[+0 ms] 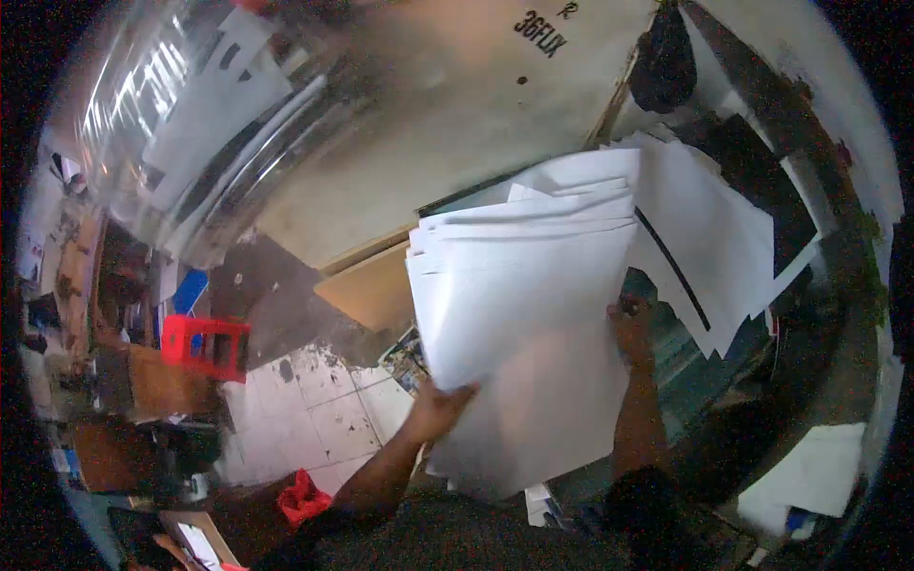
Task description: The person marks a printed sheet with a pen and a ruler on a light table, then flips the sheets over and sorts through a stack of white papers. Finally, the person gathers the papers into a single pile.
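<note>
A thick stack of large white paper sheets (533, 324) is held up in front of my body, its far edges fanned unevenly. My left hand (441, 411) grips the stack's near left edge, with the thumb lying over the top sheet and the fingers hidden beneath. At the right edge, my right hand (632, 328) is closed on the same stack, its fingers curled and partly in shadow. Just beyond the right hand lies another loose pile of white sheets (719, 228), crossed by a black strip.
A pale panel marked "36FLIX" (457, 105) rises ahead, with a brown board (371, 285) below it. Clear plastic sheeting (190, 124) hangs upper left. On the left stand a red stool (205, 347) and a red bag (303, 497). White paper (809, 476) lies lower right.
</note>
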Motion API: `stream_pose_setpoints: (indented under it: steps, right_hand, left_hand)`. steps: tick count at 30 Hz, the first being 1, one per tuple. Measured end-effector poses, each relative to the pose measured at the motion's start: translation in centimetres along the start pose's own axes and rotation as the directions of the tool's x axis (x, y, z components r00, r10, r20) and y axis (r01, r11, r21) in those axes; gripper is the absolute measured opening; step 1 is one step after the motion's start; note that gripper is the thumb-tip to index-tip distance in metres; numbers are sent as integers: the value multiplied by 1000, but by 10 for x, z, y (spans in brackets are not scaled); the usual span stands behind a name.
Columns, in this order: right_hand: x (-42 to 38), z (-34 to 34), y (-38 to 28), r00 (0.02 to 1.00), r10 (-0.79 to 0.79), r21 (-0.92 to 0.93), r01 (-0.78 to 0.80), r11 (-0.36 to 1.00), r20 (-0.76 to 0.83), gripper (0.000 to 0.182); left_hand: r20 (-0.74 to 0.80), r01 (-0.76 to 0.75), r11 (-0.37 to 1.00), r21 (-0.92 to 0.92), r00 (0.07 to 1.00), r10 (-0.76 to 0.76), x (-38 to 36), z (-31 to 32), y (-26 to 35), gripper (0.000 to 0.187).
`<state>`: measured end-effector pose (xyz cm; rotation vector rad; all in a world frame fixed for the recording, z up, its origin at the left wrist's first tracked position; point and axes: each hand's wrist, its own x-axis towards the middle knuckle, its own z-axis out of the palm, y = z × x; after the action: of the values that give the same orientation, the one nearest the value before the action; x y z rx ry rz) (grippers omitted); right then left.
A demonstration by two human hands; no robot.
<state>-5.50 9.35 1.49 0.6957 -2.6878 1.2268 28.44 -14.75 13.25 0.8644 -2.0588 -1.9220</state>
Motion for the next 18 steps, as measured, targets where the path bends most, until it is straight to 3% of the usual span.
stream_pose_setpoints:
  steps: [1,2,4,6,7,8,10,11,12,14,18]
  right_hand:
    - [6,-10,15,1000,14,1,-14,1000,-11,34]
    - [10,-22,36,994,37,251,-62,966,106,33]
    - [-13,-53,80,977,61,467,-153,871,205,32]
    - [-41,-87,111,990,83,48,-89,995,115,35]
    - [-48,-105,99,991,96,37,-100,994,92,35]
    - [-59,-124,87,939,253,43,-270,962,232,39]
    - [-71,-140,80,845,400,28,-437,899,356,44]
    - [-74,-143,79,810,434,6,-475,880,394,43]
    - [-72,-141,81,811,435,6,-475,880,392,43]
    - [-60,-133,86,843,418,0,-444,896,338,43]
    - [-38,-123,103,899,389,-3,-397,918,201,44]
  left_hand:
    - [-37,75,990,-118,996,-80,5,-10,-9,32]
    - [-59,154,960,-233,983,-172,13,-19,-31,30]
    - [-52,103,967,-232,992,-118,32,-21,-86,38]
    - [-13,180,957,-228,982,-188,39,-10,-102,44]
    - [13,208,939,-275,977,-212,44,-2,-110,47]
    - [39,210,940,-270,977,-208,44,3,-118,47]
    - [89,245,891,-382,970,-228,41,8,-132,47]
    - [52,151,935,-321,989,-142,39,11,-140,50]
    - [15,56,966,-253,998,-54,36,15,-148,52]
    - [44,272,778,-566,953,-300,31,21,-123,52]
    - [107,312,770,-557,946,-306,29,15,-141,45]
